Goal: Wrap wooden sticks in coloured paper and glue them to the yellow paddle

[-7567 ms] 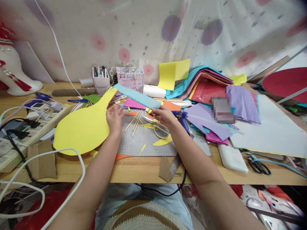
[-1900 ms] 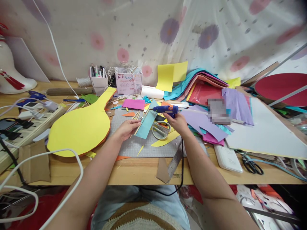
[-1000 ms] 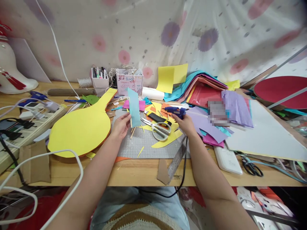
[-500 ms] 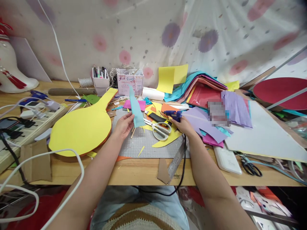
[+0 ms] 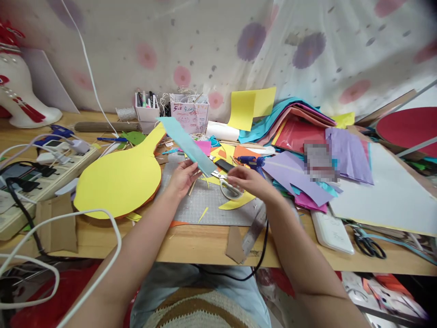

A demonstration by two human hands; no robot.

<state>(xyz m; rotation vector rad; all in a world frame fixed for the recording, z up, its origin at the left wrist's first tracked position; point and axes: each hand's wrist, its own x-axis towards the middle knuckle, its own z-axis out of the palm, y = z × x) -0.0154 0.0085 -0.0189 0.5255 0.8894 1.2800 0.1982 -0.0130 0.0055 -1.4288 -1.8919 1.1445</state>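
My left hand (image 5: 183, 179) pinches a light-blue paper strip (image 5: 187, 145) near its lower end. The strip slants up to the left, its top in front of the handle of a yellow paddle-shaped cutout (image 5: 118, 182). Over white-handled scissors (image 5: 230, 193) hovers my right hand (image 5: 251, 181), fingers loosely bent and nothing visible in them; it partly covers the scissors. Just behind it lies a blue glue gun (image 5: 251, 160). A black-and-yellow utility knife (image 5: 222, 164) sits between the hands among yellow paper scraps (image 5: 239, 202).
A grey cutting mat (image 5: 186, 212) lies under the work, with a metal ruler (image 5: 254, 232) at its front edge. Purple paper (image 5: 297, 175) and a white board (image 5: 385, 191) are on the right. At left stands a power strip (image 5: 78, 164) with looping cables.
My right hand has let go of the glue gun and moved left toward the strip. The light-blue strip has tipped from nearly upright to slanting left.
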